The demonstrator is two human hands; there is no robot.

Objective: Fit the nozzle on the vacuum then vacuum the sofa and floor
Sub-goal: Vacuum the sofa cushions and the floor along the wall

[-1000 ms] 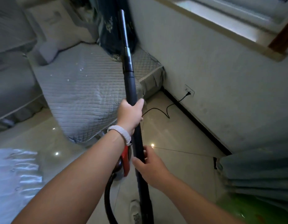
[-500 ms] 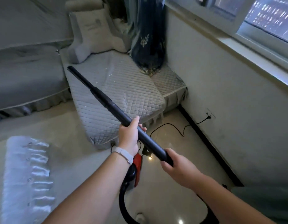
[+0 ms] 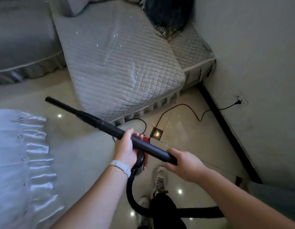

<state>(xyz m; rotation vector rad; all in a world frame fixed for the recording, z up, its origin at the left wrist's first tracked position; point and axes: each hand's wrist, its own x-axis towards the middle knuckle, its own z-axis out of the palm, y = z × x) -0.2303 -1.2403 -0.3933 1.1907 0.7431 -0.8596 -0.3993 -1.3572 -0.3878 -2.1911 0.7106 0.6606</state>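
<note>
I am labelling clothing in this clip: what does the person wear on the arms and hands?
No sleeves show: the left forearm and right forearm are bare to the frame edge. The left hand and right hand wear no gloves or visible rings. A narrow white wristband sits on the left wrist; the right wrist wears nothing.

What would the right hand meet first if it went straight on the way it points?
Probably the left hand: the right hand points along the tube that both grip, and nothing else lies between them.
</note>
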